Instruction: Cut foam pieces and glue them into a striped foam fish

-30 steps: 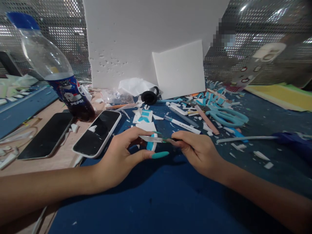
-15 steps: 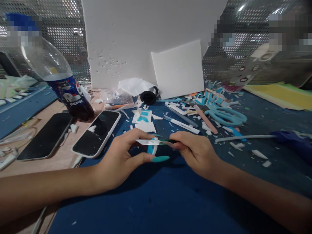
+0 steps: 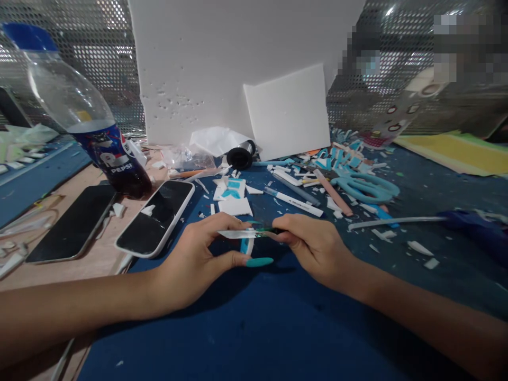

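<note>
My left hand (image 3: 190, 254) pinches a small blue-and-white foam piece (image 3: 247, 246) between its thumb and fingers, over the dark blue table. In my right hand (image 3: 319, 246) is a craft knife (image 3: 238, 234), its flat blade pointing left across the top of the foam piece. The blade appears to touch the piece near its upper edge. My right fingers cover most of the knife's handle. Just beyond the hands lie a white foam rectangle (image 3: 235, 207) and a white square with blue shapes (image 3: 230, 189).
Two phones (image 3: 156, 218) and a Pepsi bottle (image 3: 107, 143) stand or lie to the left. Behind are white foam boards (image 3: 289, 114) and a black roll (image 3: 241, 154). Blue scissors (image 3: 367, 188), a marker (image 3: 293, 202), a glue gun (image 3: 472, 230) and scattered scraps lie on the right.
The whole view has shifted slightly left. Both hands keep nearly the same pose, with the blade still across the foam piece; a white bit above the blade now shows less.
</note>
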A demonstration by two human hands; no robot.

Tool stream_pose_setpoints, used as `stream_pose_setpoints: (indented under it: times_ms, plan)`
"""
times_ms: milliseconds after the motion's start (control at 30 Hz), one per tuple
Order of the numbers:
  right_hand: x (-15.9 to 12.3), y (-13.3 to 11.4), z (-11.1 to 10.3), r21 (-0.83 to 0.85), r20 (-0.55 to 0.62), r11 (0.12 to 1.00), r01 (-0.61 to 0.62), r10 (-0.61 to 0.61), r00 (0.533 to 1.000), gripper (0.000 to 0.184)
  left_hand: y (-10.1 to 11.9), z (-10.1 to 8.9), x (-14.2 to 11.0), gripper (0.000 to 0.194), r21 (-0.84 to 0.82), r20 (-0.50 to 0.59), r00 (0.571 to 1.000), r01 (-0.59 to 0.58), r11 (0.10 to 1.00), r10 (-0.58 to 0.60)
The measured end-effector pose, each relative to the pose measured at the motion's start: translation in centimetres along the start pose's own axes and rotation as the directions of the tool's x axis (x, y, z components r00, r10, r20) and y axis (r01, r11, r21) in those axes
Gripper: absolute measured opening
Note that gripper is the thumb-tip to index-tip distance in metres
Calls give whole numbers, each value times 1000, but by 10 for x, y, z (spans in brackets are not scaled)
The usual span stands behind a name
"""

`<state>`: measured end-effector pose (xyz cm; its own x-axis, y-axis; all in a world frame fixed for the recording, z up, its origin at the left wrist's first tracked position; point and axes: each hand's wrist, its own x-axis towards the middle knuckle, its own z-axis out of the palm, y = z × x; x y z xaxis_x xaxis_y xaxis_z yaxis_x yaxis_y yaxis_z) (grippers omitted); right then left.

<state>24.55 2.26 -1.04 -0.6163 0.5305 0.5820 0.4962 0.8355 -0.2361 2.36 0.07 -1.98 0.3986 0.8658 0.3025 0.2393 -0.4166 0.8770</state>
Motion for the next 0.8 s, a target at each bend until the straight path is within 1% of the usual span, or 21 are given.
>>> stream_pose_setpoints:
  times_ms: [100, 200, 267, 333, 400, 500, 600, 667, 733, 800]
  plan:
    - [1, 0, -1, 18, -11, 1000, 4, -4, 1000, 14, 1, 0, 0, 20, -51, -25, 999, 24, 998, -25]
    - [2, -1, -3, 39, -16, 999, -4, 4, 1000, 14, 2, 0, -2, 21, -114, -66, 998, 0, 993, -7]
    - [2, -1, -3, 31, -15, 1000, -2, 3, 1000, 14, 2, 0, -2, 21, -103, -71, 997, -39, 994, 32]
    - [1, -1, -2, 13, -9, 1000, 5, -5, 1000, 15, 2, 0, -2, 20, -63, -43, 998, -55, 996, 53]
    - [0, 0, -1, 3, -14, 1000, 3, -3, 1000, 15, 4, 0, 0, 19, -47, -7, 1000, -12, 999, 12]
    - [0, 0, 0, 14, -14, 1000, -21, 21, 1000, 15, 6, 1, 2, 19, -54, 16, 995, 103, 993, -103]
    - [1, -1, -1, 43, -7, 998, -47, 48, 999, 15, 8, 1, 3, 24, -60, 3, 991, 131, 989, -132]
    - [1, -2, -2, 71, -2, 993, -92, 93, 996, 16, 7, 2, 3, 27, -75, -30, 991, 127, 989, -129]
    - [1, -2, -2, 109, 8, 979, -175, 175, 985, 21, 6, 2, 3, 31, -79, -76, 990, 115, 990, -121]
    - [0, -1, -1, 160, 8, 951, -266, 269, 963, 25, 5, 2, 2, 34, -37, -120, 987, 105, 994, -109]
